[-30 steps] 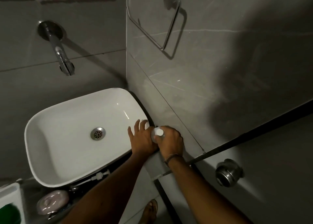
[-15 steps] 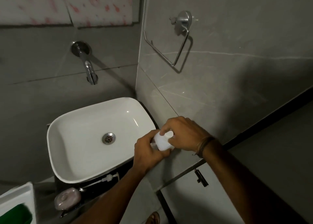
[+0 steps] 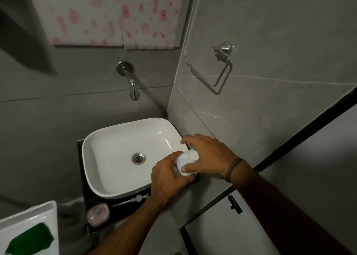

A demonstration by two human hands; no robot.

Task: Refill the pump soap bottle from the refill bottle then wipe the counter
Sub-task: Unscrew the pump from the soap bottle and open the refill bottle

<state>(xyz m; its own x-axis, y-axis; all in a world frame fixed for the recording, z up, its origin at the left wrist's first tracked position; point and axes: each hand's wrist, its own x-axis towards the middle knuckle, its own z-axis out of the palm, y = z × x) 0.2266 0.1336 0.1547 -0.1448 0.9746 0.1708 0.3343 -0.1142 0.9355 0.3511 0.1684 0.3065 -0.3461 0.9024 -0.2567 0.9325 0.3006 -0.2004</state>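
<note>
**Hands and bottles at near right corner of sink**

Right hand (image 3: 206, 154): reaches in from the right, fingers draped over the far side of the refill bottle (image 3: 188, 162) and thumb pressed on its near face, grasping it. Cord bands (image 3: 231, 167) circle the wrist.

Refill bottle: white, with a round cap end toward the far right. It is held between both hands above the sink's near right corner.

Left hand (image 3: 170, 175): comes up from the near side and lies just left of and beneath the refill bottle. The fingers are curled tight round a clear bottle (image 3: 175, 167), which is mostly hidden with only a sliver showing at the fingertips.

Sink (image 3: 108, 158): a white rectangular basin with a metal drain (image 3: 138, 158) at centre, seated on a dark counter (image 3: 80, 177).

Pump head (image 3: 138, 197): white, with tube attached. It lies flat on the counter against the sink's near edge, left of the left wrist.

Pink soap (image 3: 98, 214): rests on the counter's near left corner.

White tub (image 3: 31, 218): at the near left, holding a green item (image 3: 29, 241).

Tap (image 3: 133, 88): wall-mounted, on the far side of the sink.

Chrome ring holder (image 3: 216, 75): fixed to the right wall.

Pink-patterned sheet (image 3: 108, 13): hangs on the far wall above the tap.
</note>
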